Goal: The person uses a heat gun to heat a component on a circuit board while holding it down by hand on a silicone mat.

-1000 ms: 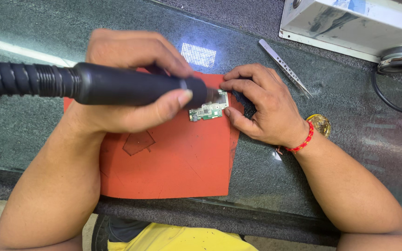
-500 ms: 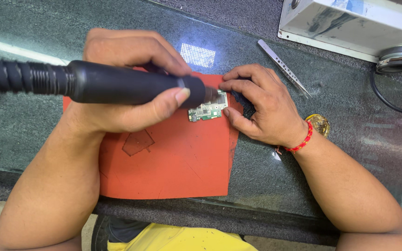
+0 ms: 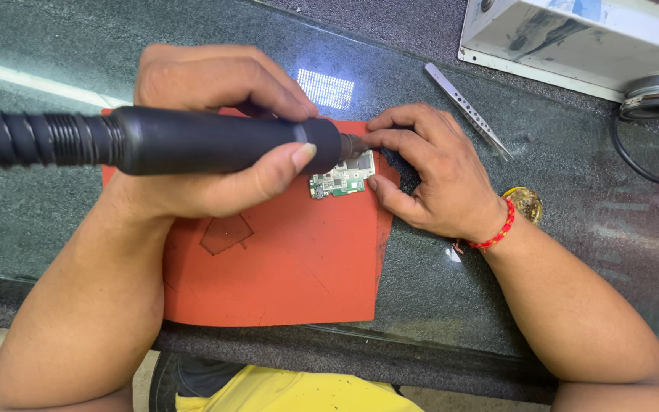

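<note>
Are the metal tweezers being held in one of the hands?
No, the tweezers lie untouched on the dark table, beyond the right hand.

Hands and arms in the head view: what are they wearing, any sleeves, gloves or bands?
Both hands are bare, no gloves, and both forearms are uncovered as far as the frame shows, with no sleeves in view. The right hand has a red beaded bracelet round the wrist. The left hand and its wrist show no ring, watch or band.
</note>
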